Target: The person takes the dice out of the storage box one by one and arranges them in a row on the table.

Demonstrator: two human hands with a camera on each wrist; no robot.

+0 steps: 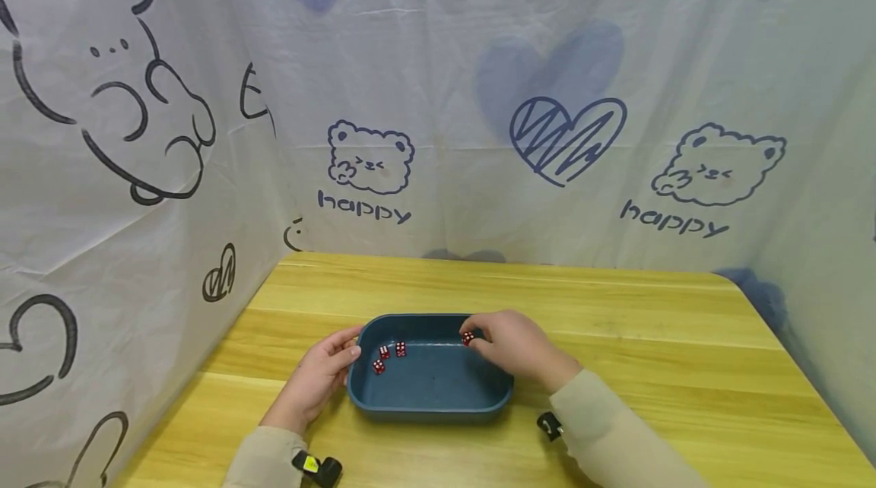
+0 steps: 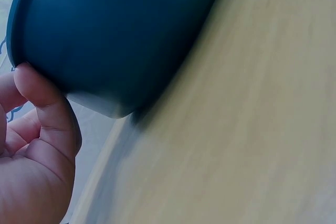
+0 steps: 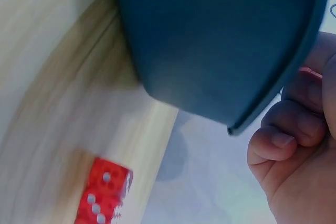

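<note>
A dark blue-green tray (image 1: 433, 389) with rounded corners stands on the table. Three red dice with white pips lie loose inside at its left end, among them one die (image 1: 401, 349). My left hand (image 1: 318, 374) grips the tray's left end, its thumb at the rim in the left wrist view. Over the tray's far right corner, my right hand (image 1: 516, 343) pinches another red die (image 1: 468, 337) between thumb and fingers. In the right wrist view, red dice (image 3: 105, 190) sit close together on the table outside the tray; the head view does not show them.
The yellow wood-grain table (image 1: 657, 366) runs out on both sides of the tray. A printed white cloth (image 1: 445, 93) hangs behind and along both sides. Black wrist cameras, such as the left camera (image 1: 318, 467), are strapped at the sleeves.
</note>
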